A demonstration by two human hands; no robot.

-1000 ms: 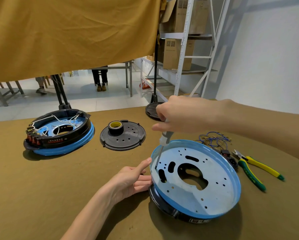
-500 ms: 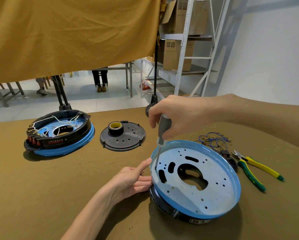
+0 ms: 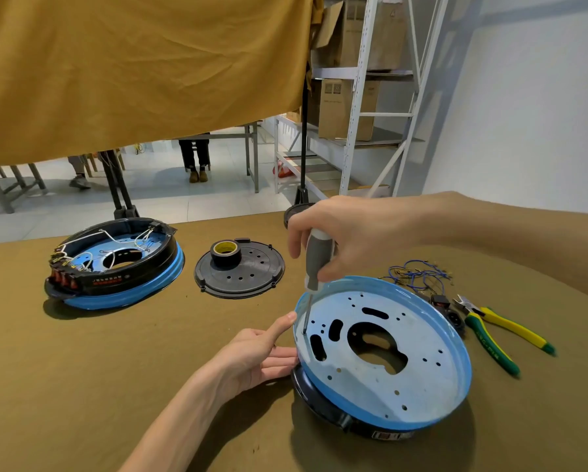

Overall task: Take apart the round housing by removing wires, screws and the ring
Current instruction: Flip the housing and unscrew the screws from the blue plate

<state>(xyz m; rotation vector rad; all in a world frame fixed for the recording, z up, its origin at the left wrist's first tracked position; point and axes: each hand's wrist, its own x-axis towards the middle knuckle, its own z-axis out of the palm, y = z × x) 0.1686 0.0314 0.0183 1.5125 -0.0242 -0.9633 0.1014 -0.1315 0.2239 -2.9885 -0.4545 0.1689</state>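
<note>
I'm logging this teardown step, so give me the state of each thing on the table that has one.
Near housing: tilted, no wires inside.
Screwdriver: upright, tip on the plate near its left rim.
Right hand: closed around the screwdriver handle.
Left hand: open, fingers against the housing's left edge.
Far housing: flat, wires still inside.
Black cover: detached, lying flat, tape roll on it.
Pliers: lying unused.
Blue wires: loose pile.
</note>
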